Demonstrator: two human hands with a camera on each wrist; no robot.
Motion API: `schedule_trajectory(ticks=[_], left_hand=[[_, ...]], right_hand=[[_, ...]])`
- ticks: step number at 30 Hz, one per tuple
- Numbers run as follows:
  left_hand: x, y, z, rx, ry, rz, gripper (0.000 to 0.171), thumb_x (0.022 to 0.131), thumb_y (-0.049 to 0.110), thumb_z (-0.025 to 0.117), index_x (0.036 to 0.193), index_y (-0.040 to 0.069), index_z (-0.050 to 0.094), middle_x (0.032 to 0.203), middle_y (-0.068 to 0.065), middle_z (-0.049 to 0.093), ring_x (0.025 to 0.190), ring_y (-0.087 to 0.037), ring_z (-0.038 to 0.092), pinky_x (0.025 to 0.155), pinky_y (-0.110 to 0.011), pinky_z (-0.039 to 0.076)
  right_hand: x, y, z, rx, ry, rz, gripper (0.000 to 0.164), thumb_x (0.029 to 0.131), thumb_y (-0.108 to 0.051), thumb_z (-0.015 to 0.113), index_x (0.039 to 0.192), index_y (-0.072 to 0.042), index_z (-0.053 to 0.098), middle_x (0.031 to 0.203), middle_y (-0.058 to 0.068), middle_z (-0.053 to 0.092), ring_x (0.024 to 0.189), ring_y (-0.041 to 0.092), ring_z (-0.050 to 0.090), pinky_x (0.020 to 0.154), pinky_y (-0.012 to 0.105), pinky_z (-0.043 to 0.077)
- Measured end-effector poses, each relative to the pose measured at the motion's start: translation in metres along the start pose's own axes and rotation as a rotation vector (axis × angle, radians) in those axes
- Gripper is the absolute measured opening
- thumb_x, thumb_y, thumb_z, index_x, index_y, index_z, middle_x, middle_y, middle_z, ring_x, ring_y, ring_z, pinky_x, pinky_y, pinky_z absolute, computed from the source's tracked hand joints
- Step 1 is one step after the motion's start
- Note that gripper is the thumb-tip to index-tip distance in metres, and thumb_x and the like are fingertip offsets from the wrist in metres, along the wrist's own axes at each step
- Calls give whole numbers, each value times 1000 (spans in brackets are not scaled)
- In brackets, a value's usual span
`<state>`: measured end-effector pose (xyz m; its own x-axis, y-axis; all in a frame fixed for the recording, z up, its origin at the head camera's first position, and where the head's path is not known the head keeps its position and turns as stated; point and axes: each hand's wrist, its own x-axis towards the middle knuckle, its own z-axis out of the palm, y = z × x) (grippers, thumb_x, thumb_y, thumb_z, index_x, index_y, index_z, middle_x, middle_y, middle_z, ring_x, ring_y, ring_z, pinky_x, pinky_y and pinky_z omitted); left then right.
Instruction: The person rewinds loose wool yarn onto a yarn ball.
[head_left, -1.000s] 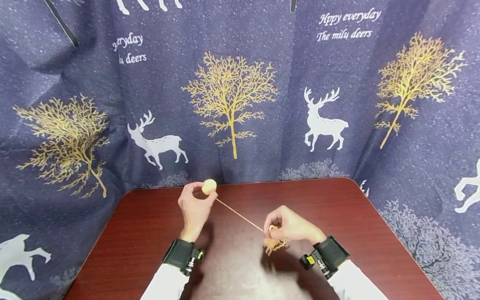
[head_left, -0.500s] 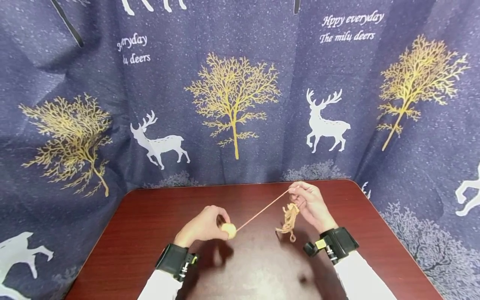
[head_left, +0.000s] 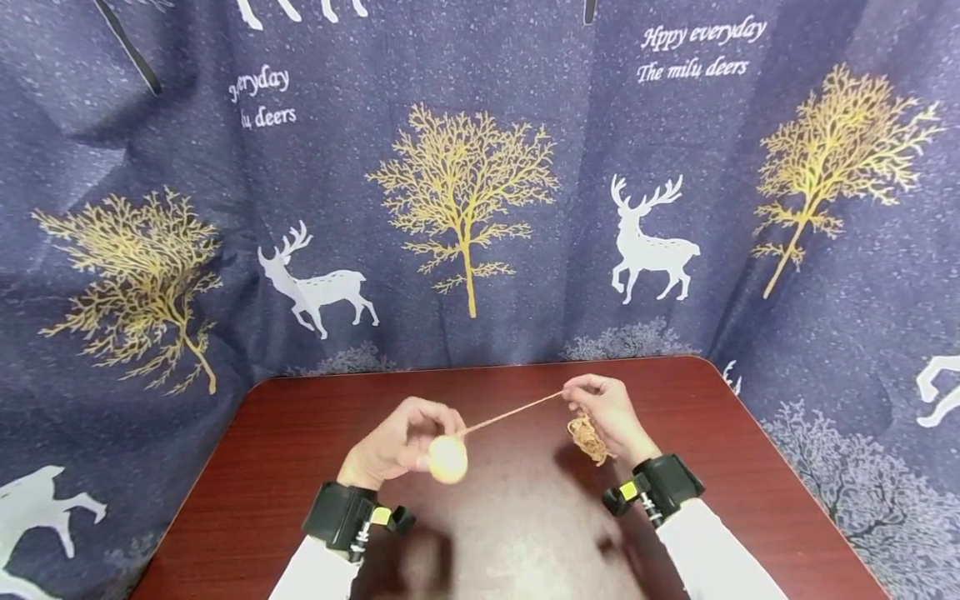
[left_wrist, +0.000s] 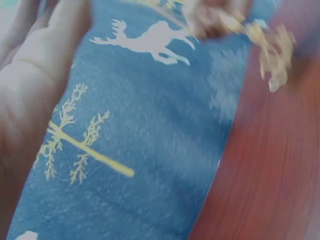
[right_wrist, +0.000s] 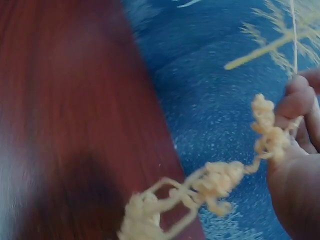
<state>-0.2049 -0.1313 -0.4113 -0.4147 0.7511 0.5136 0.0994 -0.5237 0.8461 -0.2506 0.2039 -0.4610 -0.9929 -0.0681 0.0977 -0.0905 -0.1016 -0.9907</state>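
In the head view my left hand point(head_left: 397, 442) holds a pale yellow ball point(head_left: 447, 459) between thumb and fingers, above the table. A light orange yarn strand point(head_left: 513, 412) runs taut from the ball up to my right hand point(head_left: 609, 415), whose thumb and fingers pinch it. Below the right hand's fingers dangles a tangled bunch of yarn point(head_left: 588, 440). The right wrist view shows this yarn tangle point(right_wrist: 217, 182) up close, knotted and looped, beside the right hand point(right_wrist: 297, 185). In the left wrist view, part of the left hand point(left_wrist: 35, 75) appears at the left, but the ball is hidden.
Both hands are over a dark red wooden table point(head_left: 300, 417) with rounded far corners. Behind its far edge hangs a blue curtain point(head_left: 525, 275) printed with white deer and golden trees. Each wrist carries a black strap with a small camera.
My left hand has come down and nearer with the ball, turning it. My right hand has risen toward the far right, then dropped slightly, drawing the strand along; the yarn tangle swings beneath it.
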Motion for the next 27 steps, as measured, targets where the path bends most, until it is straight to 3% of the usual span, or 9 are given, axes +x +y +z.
schedule_trajectory(ticks=[3, 5, 9, 13, 16, 18, 20, 23, 27], left_hand=[[4, -1, -1, -106, 158, 152, 27, 88, 11, 72, 114, 6, 70, 111, -5, 67, 102, -15, 61, 85, -25, 54], [7, -3, -1, -172, 313, 228, 27, 88, 5, 65, 115, 4, 70, 111, -6, 69, 100, -15, 64, 87, -25, 55], [17, -8, -3, -234, 739, 329, 25, 89, -4, 55, 106, -1, 71, 104, -8, 69, 94, -17, 67, 89, -26, 56], [25, -17, -6, -90, 1183, 320, 13, 89, -8, 61, 96, -2, 70, 97, -10, 66, 85, -17, 67, 83, -26, 58], [23, -26, -9, 245, 1420, 193, 12, 82, -7, 74, 92, -2, 70, 90, -8, 67, 80, -16, 68, 76, -22, 58], [19, -32, -10, 520, 1470, 90, 22, 75, -6, 82, 93, -3, 71, 87, -9, 70, 78, -20, 70, 70, -19, 58], [12, -38, -12, 816, 1450, -5, 30, 68, -1, 86, 94, 0, 71, 86, -9, 71, 76, -24, 71, 66, -17, 55], [2, -42, -12, 1121, 1282, -88, 35, 63, 4, 87, 93, 3, 71, 88, -9, 71, 74, -26, 70, 66, -20, 53], [-9, -41, -12, 1291, 990, -250, 34, 60, 10, 88, 88, 9, 69, 83, -1, 67, 70, -14, 64, 64, -26, 52]], right_hand=[[-5, 5, 7, -291, -124, -61, 10, 86, 5, 67, 93, 2, 73, 81, 12, 72, 65, 22, 66, 56, 27, 57], [-9, 8, 14, -429, -237, -106, 11, 84, 6, 67, 91, 0, 74, 77, 7, 71, 63, 26, 66, 54, 29, 57], [-22, 8, 27, -550, -481, -147, 21, 80, 7, 64, 85, -11, 74, 70, -2, 67, 55, 18, 61, 48, 26, 52], [-34, 3, 38, -527, -683, -166, 25, 78, 9, 63, 83, -14, 73, 68, -7, 65, 54, 5, 55, 49, 21, 49], [-39, -3, 44, -459, -783, -213, 23, 78, 11, 64, 84, -9, 73, 70, -7, 64, 59, 1, 54, 52, 17, 47], [-41, -10, 46, -389, -826, -224, 21, 78, 12, 63, 87, -5, 73, 71, -4, 65, 59, 1, 54, 52, 17, 46], [-41, -17, 46, -324, -841, -253, 18, 79, 13, 63, 89, 0, 72, 72, 2, 66, 59, 2, 54, 50, 18, 46], [-40, -30, 43, -239, -823, -288, 13, 82, 12, 64, 90, 4, 69, 73, 14, 67, 58, 5, 56, 48, 22, 49], [-36, -40, 34, -103, -711, -281, 9, 85, 10, 65, 91, 5, 68, 72, 11, 66, 55, 6, 54, 44, 20, 46]])
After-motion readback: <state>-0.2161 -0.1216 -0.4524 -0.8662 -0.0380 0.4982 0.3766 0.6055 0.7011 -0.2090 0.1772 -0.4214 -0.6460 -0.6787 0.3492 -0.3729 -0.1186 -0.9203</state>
